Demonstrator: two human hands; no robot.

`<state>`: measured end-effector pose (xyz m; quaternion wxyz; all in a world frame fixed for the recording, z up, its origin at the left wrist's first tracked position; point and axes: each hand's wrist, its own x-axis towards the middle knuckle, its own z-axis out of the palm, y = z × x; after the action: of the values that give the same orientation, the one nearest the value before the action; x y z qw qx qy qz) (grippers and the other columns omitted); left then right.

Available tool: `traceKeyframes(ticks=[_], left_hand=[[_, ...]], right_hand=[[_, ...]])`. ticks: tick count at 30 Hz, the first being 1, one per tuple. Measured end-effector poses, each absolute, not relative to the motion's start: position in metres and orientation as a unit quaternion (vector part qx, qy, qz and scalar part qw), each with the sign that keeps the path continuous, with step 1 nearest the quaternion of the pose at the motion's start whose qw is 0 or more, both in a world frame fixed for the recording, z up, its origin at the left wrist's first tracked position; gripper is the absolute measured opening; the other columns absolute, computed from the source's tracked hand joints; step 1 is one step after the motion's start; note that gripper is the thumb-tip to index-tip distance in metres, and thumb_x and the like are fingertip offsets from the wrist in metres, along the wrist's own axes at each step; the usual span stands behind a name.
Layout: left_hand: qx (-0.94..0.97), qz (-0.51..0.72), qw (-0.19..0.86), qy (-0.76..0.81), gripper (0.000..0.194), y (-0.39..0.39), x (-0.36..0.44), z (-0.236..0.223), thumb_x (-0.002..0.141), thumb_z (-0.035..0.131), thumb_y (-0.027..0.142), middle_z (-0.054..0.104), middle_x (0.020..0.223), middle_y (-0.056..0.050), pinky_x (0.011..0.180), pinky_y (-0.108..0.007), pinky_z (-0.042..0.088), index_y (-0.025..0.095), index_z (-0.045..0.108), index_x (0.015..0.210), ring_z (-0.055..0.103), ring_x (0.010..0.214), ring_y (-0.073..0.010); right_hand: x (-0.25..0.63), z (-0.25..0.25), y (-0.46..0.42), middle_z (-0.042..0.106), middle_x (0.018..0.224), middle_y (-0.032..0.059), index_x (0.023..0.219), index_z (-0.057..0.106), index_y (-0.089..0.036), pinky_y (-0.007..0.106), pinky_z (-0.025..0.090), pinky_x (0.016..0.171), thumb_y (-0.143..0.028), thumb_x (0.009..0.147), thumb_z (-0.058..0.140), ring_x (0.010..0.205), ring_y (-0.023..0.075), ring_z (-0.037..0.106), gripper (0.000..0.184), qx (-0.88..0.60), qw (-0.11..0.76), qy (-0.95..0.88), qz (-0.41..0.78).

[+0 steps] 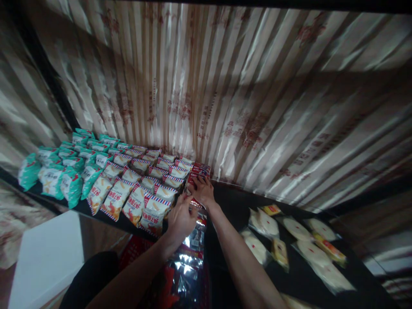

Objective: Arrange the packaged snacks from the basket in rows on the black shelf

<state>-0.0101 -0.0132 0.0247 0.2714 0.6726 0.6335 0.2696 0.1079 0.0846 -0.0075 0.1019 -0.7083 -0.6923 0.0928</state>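
Note:
A strip of shiny red snack packets (195,242) runs from the back of the black shelf forward to its front edge and down toward me. My left hand (182,217) is closed at the left side of this strip, its fingers curled against the packets. Just beyond it, my right hand (202,191) rests on the red packets with its fingers apart. Both hands partly cover the strip. Close on the left stand rows of white snack bags (156,212) with red print and striped top edges.
Teal snack bags (71,185) fill the shelf's left end. On the right lie clear bags of round white discs (298,229) and small yellow packs (280,254). Striped sheeting (244,98) hangs behind. A white box (48,257) stands below left.

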Motion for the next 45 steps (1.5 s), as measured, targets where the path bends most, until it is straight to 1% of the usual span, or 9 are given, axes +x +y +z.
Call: traceKeyframes(ticks=[5,9,21,27,30,33,37,41,45], left_hand=[[0.706,0.211,0.251,0.628,0.032,-0.018,-0.008,0.025,0.081,0.046,0.023,0.054,0.127,-0.008,0.088,-0.035,0.045,0.021,0.062,0.109,0.059,0.101,-0.025],[0.709,0.201,0.246,0.63,0.029,-0.015,-0.008,0.023,0.083,0.045,0.025,0.055,0.125,-0.008,0.085,-0.034,0.045,0.022,0.062,0.107,0.059,0.102,-0.0239],[0.705,0.221,0.236,0.632,0.028,-0.015,-0.008,0.025,0.083,0.045,0.025,0.055,0.124,-0.007,0.087,-0.033,0.045,0.023,0.063,0.105,0.059,0.102,-0.0225],[0.703,0.267,0.233,0.617,0.028,-0.022,-0.01,0.023,0.082,0.048,0.022,0.056,0.122,-0.008,0.089,-0.035,0.047,0.021,0.063,0.105,0.059,0.103,-0.0228],[0.703,0.317,0.246,0.587,0.029,-0.033,-0.013,0.021,0.08,0.047,0.016,0.057,0.122,-0.008,0.093,-0.033,0.045,0.019,0.063,0.104,0.058,0.105,-0.021],[0.711,0.365,0.278,0.533,0.028,-0.058,-0.021,0.016,0.081,0.045,0.013,0.063,0.112,-0.007,0.092,-0.03,0.046,0.017,0.064,0.101,0.06,0.101,-0.0181],[0.743,0.372,0.336,0.443,0.025,-0.109,-0.041,-0.006,0.083,0.043,0.015,0.068,0.096,-0.005,0.086,-0.027,0.047,0.018,0.065,0.096,0.062,0.092,-0.016],[0.774,0.257,0.391,0.427,0.025,-0.163,-0.073,-0.056,0.082,0.045,0.019,0.069,0.093,-0.005,0.082,-0.027,0.047,0.019,0.067,0.093,0.063,0.086,-0.0161],[0.711,0.103,0.476,0.507,0.02,-0.192,-0.102,-0.113,0.079,0.049,0.022,0.07,0.087,-0.004,0.079,-0.026,0.047,0.021,0.069,0.084,0.063,0.086,-0.0182]], right_hand=[[0.108,-0.008,0.086,0.034,0.147,0.003,0.134,0.045,-0.028,0.046,0.022,0.106,-0.055,0.086,0.038,0.138,0.029,0.018,0.055,-0.711,0.094,-0.689,0.106],[0.108,-0.005,0.086,0.032,0.148,0.0033,0.134,0.043,-0.027,0.047,0.024,0.105,-0.055,0.086,0.039,0.138,0.0288,0.016,0.056,-0.704,0.085,-0.695,0.121],[0.106,-0.001,0.086,0.035,0.146,0.0049,0.133,0.046,-0.028,0.052,0.015,0.107,-0.055,0.086,0.04,0.138,0.0308,0.016,0.055,-0.709,0.116,-0.686,0.112],[0.107,-0.001,0.072,0.044,0.14,0.0105,0.124,0.057,-0.021,0.05,0.022,0.107,-0.042,0.085,0.048,0.135,0.0304,0.025,0.045,-0.69,0.221,-0.687,0.066],[0.109,0.001,0.048,0.05,0.133,0.0133,0.114,0.062,-0.016,0.045,0.029,0.105,-0.035,0.085,0.046,0.129,0.0274,0.036,0.038,-0.647,0.325,-0.688,0.042],[0.11,0.001,0.007,0.057,0.123,0.0152,0.108,0.063,-0.013,0.041,0.036,0.101,-0.035,0.087,0.042,0.119,0.024,0.047,0.037,-0.605,0.433,-0.667,0.037],[0.104,-0.013,-0.071,0.062,0.105,0.0095,0.105,0.059,-0.017,0.039,0.042,0.092,-0.038,0.087,0.043,0.101,0.0202,0.056,0.032,-0.61,0.522,-0.592,0.066],[0.091,-0.047,-0.156,0.06,0.091,0.0052,0.1,0.056,-0.017,0.032,0.044,0.079,-0.043,0.084,0.047,0.084,0.0172,0.057,0.031,-0.684,0.578,-0.421,0.146],[0.075,-0.094,-0.207,0.06,0.081,0.0014,0.092,0.058,-0.02,0.028,0.044,0.07,-0.049,0.081,0.048,0.075,0.0165,0.055,0.033,-0.725,0.501,-0.352,0.315]])
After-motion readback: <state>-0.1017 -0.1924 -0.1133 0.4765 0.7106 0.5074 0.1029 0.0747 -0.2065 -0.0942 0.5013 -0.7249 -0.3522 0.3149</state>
